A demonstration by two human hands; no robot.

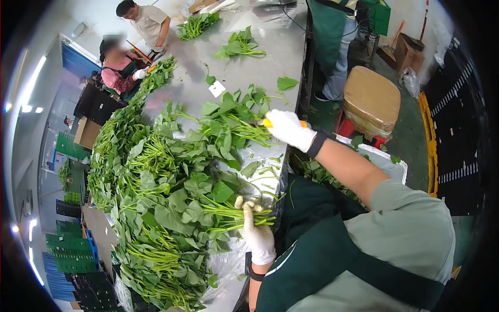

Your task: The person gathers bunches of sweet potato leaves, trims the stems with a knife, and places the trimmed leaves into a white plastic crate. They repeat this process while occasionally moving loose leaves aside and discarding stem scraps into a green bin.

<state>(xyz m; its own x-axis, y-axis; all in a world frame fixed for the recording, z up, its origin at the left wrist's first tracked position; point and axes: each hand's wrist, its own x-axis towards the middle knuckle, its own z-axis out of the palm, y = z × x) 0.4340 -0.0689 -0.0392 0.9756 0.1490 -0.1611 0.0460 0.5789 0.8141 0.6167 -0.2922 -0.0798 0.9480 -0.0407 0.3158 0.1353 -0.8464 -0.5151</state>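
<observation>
My left hand (254, 234), in a whitish glove, is closed around a bunch of green leafy stems (223, 216); the cut-looking ends stick out past its fingers. My right hand (292, 130), also gloved, grips an orange-handled tool (267, 123) whose blade is hard to make out. Beside that tool lies another loose bunch of leafy stems (234, 122). A long heap of the same greens (161, 208) covers much of the metal table (192, 96). Short stem pieces (267, 171) are scattered on clear plastic between my hands.
Small bunches (241, 44) lie farther along the table, near a white tag (217, 88). Co-workers stand across it, one in pink (117, 70) holding an orange tool. Another person in an apron (330, 41) stands by a taped package (371, 99) on a red stool. A white-rimmed container (392, 161) is beside me.
</observation>
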